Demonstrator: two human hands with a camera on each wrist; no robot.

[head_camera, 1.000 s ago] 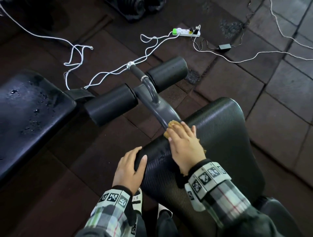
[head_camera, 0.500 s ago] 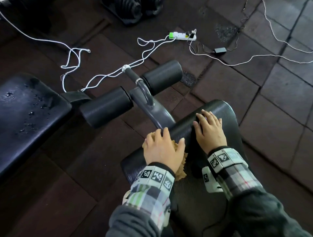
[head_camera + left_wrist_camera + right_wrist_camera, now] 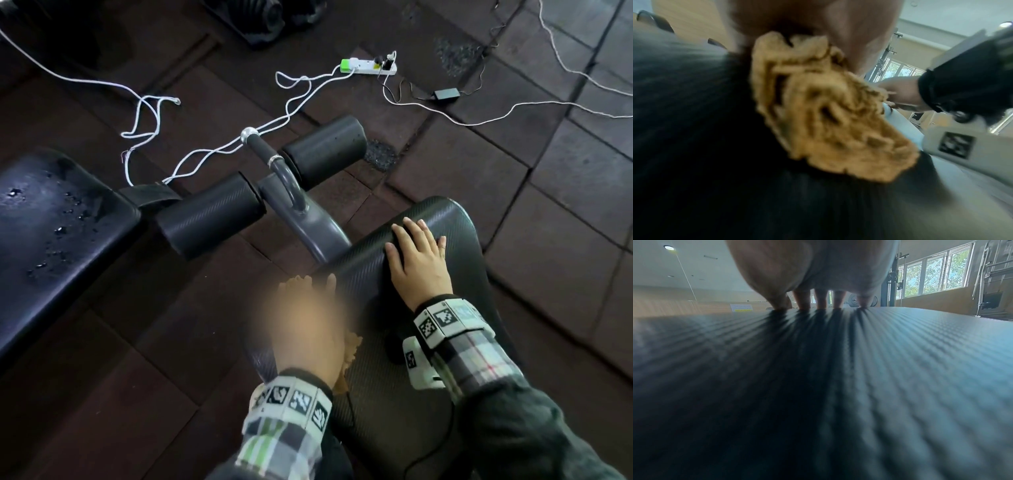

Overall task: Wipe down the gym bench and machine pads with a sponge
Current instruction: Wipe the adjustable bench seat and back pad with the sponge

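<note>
A ragged tan sponge [image 3: 352, 346] [image 3: 828, 113] sits under my left hand [image 3: 301, 329] [image 3: 818, 16], which holds it against the left edge of the black textured bench pad [image 3: 428, 394] [image 3: 694, 113]. That hand is blurred with motion. My right hand [image 3: 418, 260] [image 3: 818, 280] lies flat with straight fingers on the pad's rounded far end, its fingertips touching the surface [image 3: 859, 369]. It holds nothing.
Two black roller pads [image 3: 209, 214] [image 3: 323, 147] and a grey handle [image 3: 270, 154] stick out beyond the bench. A second black bench [image 3: 51, 222] with water drops is at the left. White cables and a power strip [image 3: 368, 66] lie on the rubber floor tiles.
The sponge passed from my right hand to my left. The left hand now slides it along the pad's left edge toward me, while the right hand stays planted on the far end.
</note>
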